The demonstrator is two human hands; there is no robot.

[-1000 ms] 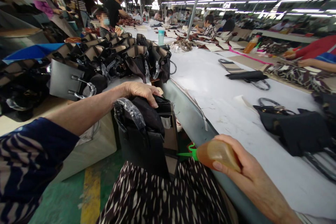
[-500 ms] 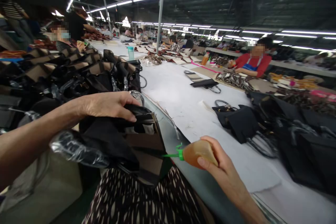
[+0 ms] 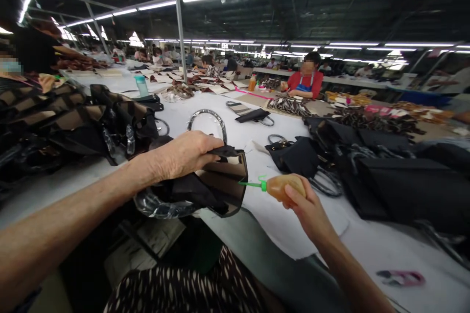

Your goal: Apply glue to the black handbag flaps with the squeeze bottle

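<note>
My left hand (image 3: 187, 154) is closed on the upper edge of a black handbag (image 3: 194, 190), which lies tilted with its brown-lined opening facing right. Plastic film wraps the bag's handles, one looping above my hand and one below. In my right hand (image 3: 306, 205) is a squeeze bottle (image 3: 284, 187) of amber liquid, probably glue, gripped round its body. Its thin green nozzle points left and reaches the bag's open end; whether the tip touches the lining I cannot tell.
More black bags are heaped at the left (image 3: 73, 122) and right (image 3: 396, 181). Pink-handled thread snips (image 3: 402, 278) lie on the white table (image 3: 370, 254) near its front. A flat bag piece (image 3: 249, 112) and a turquoise tumbler (image 3: 141, 86) stand farther back. A co-worker in red (image 3: 304, 80) sits across.
The view has swung right. My left hand has carried the handbag from above my lap to over the table edge, and the bottle has moved along with it, nozzle still at the opening.
</note>
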